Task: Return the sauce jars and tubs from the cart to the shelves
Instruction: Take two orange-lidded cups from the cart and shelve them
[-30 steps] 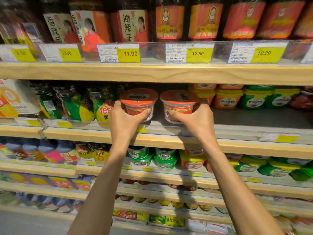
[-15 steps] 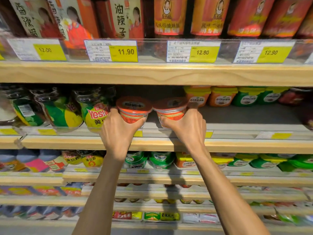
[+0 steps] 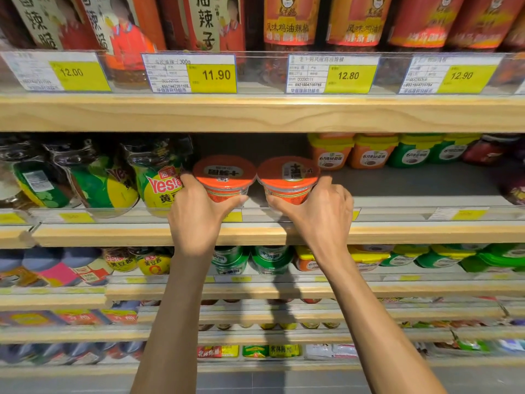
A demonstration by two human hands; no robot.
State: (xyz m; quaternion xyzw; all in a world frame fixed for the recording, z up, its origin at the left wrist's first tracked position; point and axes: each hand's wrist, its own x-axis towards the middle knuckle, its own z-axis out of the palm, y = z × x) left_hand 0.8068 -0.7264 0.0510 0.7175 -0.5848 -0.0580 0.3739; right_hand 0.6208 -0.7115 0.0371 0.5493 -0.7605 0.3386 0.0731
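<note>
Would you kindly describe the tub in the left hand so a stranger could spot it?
Find the shelf one level below the 11.90 price tag. Of two orange-lidded tubs there, it is the left tub, in the left hand, beside the yellow Yes! jar; the right tub borders bare shelf.

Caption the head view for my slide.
Left hand grips the left tub, right hand the right tub, side by side at the shelf front.
</note>
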